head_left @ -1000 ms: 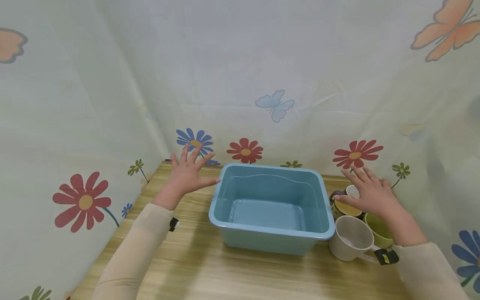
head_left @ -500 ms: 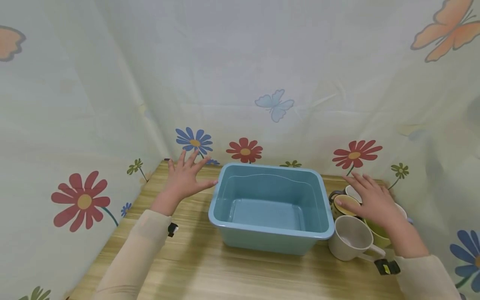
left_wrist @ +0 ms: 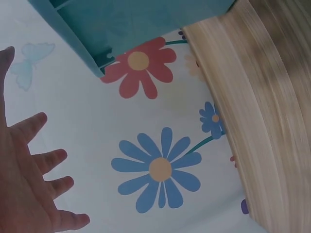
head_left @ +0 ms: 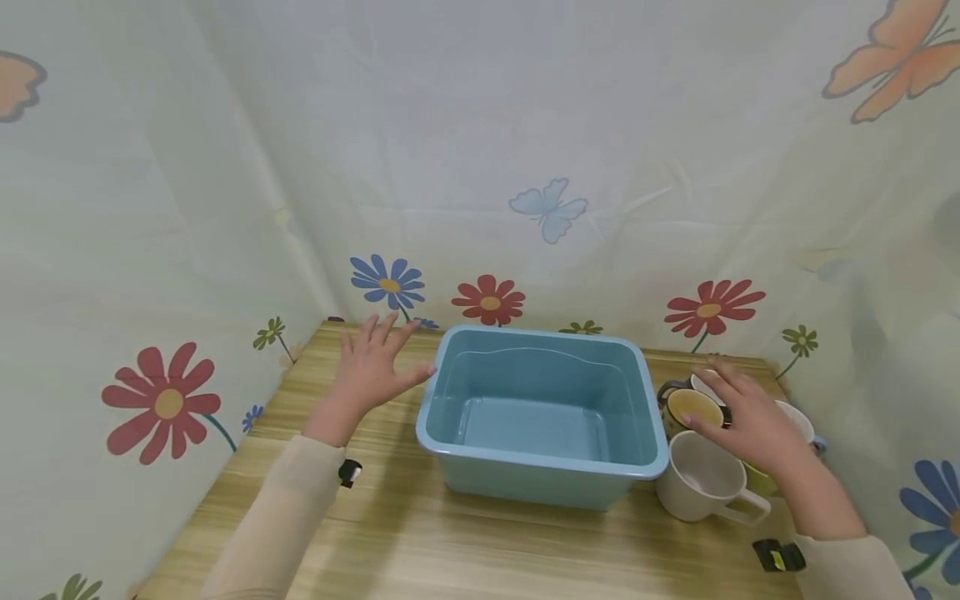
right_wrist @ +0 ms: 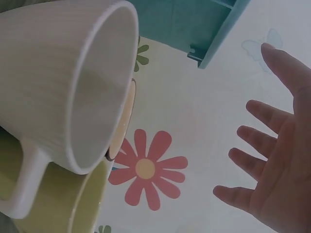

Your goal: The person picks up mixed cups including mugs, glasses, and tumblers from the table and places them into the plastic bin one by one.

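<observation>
A blue plastic basin (head_left: pixel 540 483) stands on the wooden table, with nothing inside it. Left of its rim my left hand (head_left: pixel 367 375) hovers with fingers spread and holds nothing; the thumb tip is close to the rim, and I cannot tell if it touches. Over a group of mugs at the basin's right is my right hand (head_left: pixel 757 421), fingers apart, holding nothing. Nearest in that group is a white mug (head_left: pixel 686 492), its handle pointing right. Behind it sits a mug with a yellowish inside (head_left: pixel 693 407). A green mug (right_wrist: pixel 63 204) is partly hidden under the right hand.
Another white mug (head_left: pixel 797 419) is partly covered by my right hand, and one more white-lined mug (head_left: pixel 708 383) stands at the back. The wooden table (head_left: pixel 450 550) meets a pale curtain (head_left: pixel 450 125) printed with flowers and butterflies behind and at both sides.
Both hands have come down a little toward the table. The right hand now covers more of the green mug, while the white mug behind it shows more. Basin and mugs stay put.
</observation>
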